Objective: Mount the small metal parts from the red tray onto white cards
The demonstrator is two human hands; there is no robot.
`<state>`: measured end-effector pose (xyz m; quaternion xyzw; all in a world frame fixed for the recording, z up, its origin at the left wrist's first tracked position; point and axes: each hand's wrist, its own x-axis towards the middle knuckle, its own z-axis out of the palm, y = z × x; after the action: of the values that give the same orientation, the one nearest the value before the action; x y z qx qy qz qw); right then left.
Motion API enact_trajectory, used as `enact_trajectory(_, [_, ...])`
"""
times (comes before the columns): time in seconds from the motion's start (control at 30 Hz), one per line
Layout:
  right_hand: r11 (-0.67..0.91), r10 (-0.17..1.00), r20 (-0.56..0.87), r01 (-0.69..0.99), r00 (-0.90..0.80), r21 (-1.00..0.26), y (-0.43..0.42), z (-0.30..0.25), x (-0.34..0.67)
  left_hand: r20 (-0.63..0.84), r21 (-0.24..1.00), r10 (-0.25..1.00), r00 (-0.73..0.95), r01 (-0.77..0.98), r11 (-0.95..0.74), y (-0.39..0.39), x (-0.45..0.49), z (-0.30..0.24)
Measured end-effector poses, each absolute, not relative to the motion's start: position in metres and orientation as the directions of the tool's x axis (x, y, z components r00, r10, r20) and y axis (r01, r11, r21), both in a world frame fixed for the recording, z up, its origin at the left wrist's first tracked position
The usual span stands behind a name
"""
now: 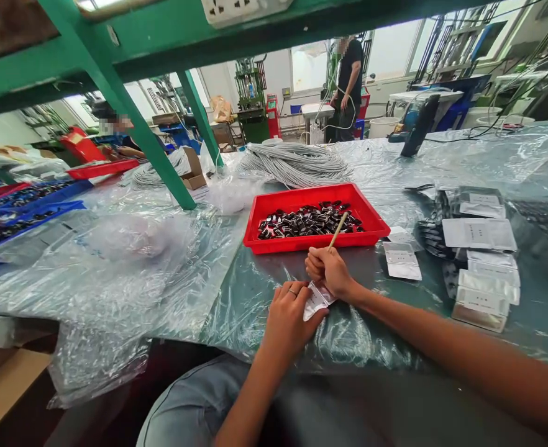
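My left hand [289, 315] rests on the table edge, fingers curled around a small clear plastic pouch [317, 299]. My right hand [328, 269] is closed on a thin wooden stick [338, 230] that slants up toward the red tray [373, 221]. The tray lies just beyond my hands and holds several small dark parts [309, 221]. The pouch sits between both hands, partly covered by them.
Flat silvery pouches [479, 234] lie stacked to the right, two more [401, 259] beside the tray. Coiled grey cable [295, 163] lies behind it. Clear plastic sheeting [115, 261] covers the table. Blue trays [27, 211] at left, a green frame post [153, 149], people at the back.
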<state>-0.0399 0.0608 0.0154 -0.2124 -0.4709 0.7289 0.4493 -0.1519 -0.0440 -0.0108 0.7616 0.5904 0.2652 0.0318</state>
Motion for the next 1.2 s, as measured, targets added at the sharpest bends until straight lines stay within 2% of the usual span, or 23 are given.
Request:
enact_trajectory(0.17, [-0.107, 0.827, 0.063, -0.267, -0.559, -0.958, 0.042, 0.022, -0.031, 0.353, 0.364, 0.926, 0.132, 0.893, -0.266, -0.046, -0.148, -0.006])
enact_trajectory(0.3, [-0.17, 0.677, -0.071, -0.062, -0.732, -0.983, 0.033, 0.034, -0.01, 0.365, 0.382, 0.924, 0.114, 0.887, -0.261, -0.048, -0.147, -0.005])
enact_trajectory(0.37, [-0.186, 0.659, -0.08, -0.058, -0.748, -0.981, 0.035, 0.039, -0.004, 0.374, 0.402, 0.92, 0.119, 0.873, -0.276, -0.049, -0.149, -0.005])
enact_trajectory(0.43, [-0.171, 0.712, -0.03, -0.131, -0.701, -0.977, 0.04, 0.043, -0.002, 0.38, 0.43, 0.916, 0.129, 0.852, -0.299, -0.05, -0.152, -0.005])
enact_trajectory(0.5, [-0.083, 0.784, 0.052, -0.188, -0.618, -0.979, 0.047, 0.046, -0.002, 0.388, 0.451, 0.915, 0.109, 0.843, -0.292, -0.052, -0.155, -0.003])
enact_trajectory(0.6, [0.143, 0.846, 0.162, -0.076, -0.508, -0.987, 0.055, 0.046, -0.001, 0.387, 0.441, 0.921, 0.045, 0.868, -0.228, -0.056, -0.158, -0.002])
enact_trajectory(0.67, [0.201, 0.846, 0.169, 0.008, -0.505, -0.98, 0.055, 0.042, -0.001, 0.37, 0.418, 0.928, 0.038, 0.885, -0.203, -0.057, -0.159, -0.002])
enact_trajectory(0.8, [0.186, 0.85, 0.153, 0.016, -0.504, -0.982, 0.046, 0.027, -0.008, 0.326, 0.422, 0.945, 0.036, 0.888, -0.18, -0.056, -0.158, -0.004])
enact_trajectory(1.03, [0.343, 0.857, 0.279, 0.076, -0.434, -0.936, 0.037, 0.015, -0.025, 0.27, 0.473, 0.963, 0.02, 0.868, -0.151, -0.054, -0.157, -0.001])
enact_trajectory(1.2, [0.424, 0.842, 0.315, 0.178, -0.438, -0.888, 0.037, 0.022, -0.029, 0.229, 0.513, 0.973, 0.016, 0.848, -0.135, -0.053, -0.158, 0.002])
